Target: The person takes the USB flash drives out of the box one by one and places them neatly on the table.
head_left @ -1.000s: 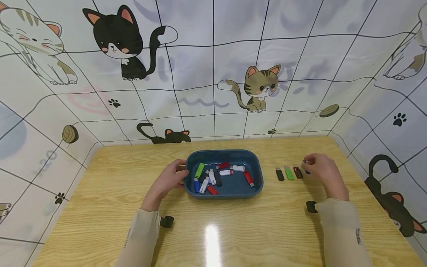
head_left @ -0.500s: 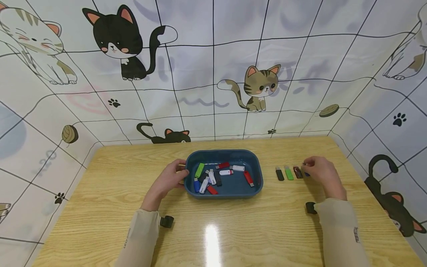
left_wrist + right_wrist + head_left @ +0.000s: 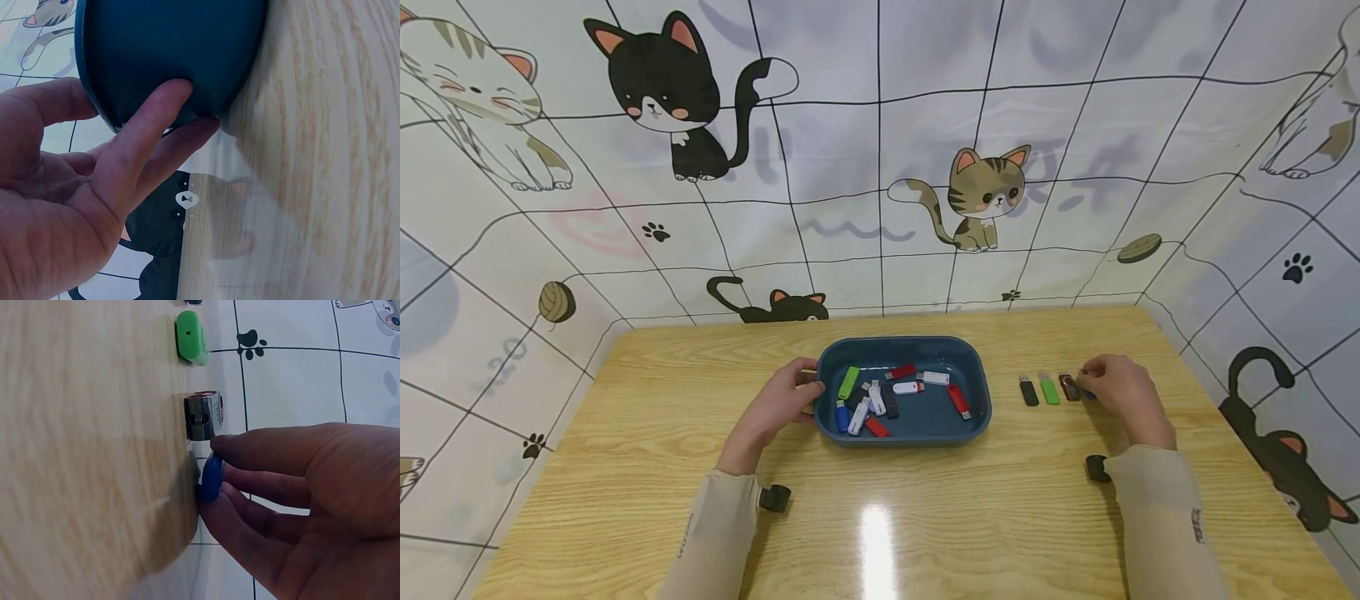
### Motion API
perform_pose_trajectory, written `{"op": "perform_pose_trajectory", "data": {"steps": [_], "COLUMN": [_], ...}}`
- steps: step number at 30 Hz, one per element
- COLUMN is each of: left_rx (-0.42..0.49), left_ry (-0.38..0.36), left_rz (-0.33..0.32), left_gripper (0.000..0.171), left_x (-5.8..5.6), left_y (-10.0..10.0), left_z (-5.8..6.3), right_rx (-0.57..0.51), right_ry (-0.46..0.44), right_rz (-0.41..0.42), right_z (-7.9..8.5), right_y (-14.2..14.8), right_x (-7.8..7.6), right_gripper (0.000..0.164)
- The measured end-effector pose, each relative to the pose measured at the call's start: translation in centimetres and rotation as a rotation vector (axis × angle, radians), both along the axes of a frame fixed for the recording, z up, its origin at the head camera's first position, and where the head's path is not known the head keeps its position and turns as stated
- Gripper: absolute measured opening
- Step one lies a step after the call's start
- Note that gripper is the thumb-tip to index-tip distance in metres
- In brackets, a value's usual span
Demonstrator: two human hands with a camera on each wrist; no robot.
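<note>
A dark blue plastic bin [image 3: 936,429] holds several USB sticks in red, white, green, blue and black. My left hand [image 3: 782,396] grips the bin's left end; in the left wrist view, fingertips [image 3: 178,94] touch its outer wall while another digit meets the rim. On the right, my right hand [image 3: 1123,392] pinches a blue USB stick [image 3: 213,477] between thumb and fingers, low at the table surface. Just left of it lies a dark red-brown USB stick with a metal swivel cover [image 3: 1070,387], then a green USB stick [image 3: 1049,390] and a black USB stick [image 3: 1029,392], in a row.
The wooden table [image 3: 955,517] carries the bin near its far edge. A cat-patterned cloth backdrop [image 3: 850,167] rises behind and on both sides. Black straps [image 3: 775,498] stick out at both wrists.
My right hand has shifted slightly left and lower with the blue USB stick, closer to the red-brown one. The left hand and the bin have stayed put.
</note>
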State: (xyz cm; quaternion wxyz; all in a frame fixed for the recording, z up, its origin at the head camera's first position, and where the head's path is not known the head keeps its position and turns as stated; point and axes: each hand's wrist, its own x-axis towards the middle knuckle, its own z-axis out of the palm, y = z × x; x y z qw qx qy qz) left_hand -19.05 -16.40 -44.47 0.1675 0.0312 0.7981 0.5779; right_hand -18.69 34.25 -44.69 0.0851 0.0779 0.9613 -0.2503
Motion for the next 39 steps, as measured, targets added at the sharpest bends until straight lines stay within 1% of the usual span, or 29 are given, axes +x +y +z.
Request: {"op": "perform_pose_trajectory", "data": {"steps": [7,12,17,25,30,33,39], "left_rx": [0.003,0.003,0.003,-0.001,-0.001,-0.003,-0.007], "left_ry": [0.0,-0.003,-0.003,-0.001,-0.003,-0.002,0.0], "left_rz": [0.0,0.0,-0.001,-0.002,-0.001,-0.003,-0.003], "left_gripper": [0.043,0.043,0.043,0.043,0.043,0.043,0.043], "left_x": [0.0,0.0,0.0,0.0,0.0,0.0,0.0], "left_y": [0.0,0.0,0.0,0.0,0.0,0.0,0.0], "left_z": [0.0,0.1,0.1,0.0,0.0,0.1,0.1], "right_rx": [0.017,0.025,0.033,0.011,0.012,0.005,-0.014], "right_ry": [0.012,0.002,0.007,0.015,0.056,0.105,0.187], "right_rz": [-0.013,-0.018,-0.008,0.002,-0.016,-0.025,0.003], "right_z": [0.0,0.0,0.0,0.3,1.5,2.4,4.6], "right_y": [-0.2,-0.3,-0.3,0.2,-0.1,-0.8,-2.7], "right_x": [0.1,0.0,0.0,0.2,0.3,0.5,1.2], "right_gripper": [0.043,0.042,0.041,0.05,0.052,0.051,0.05]}}
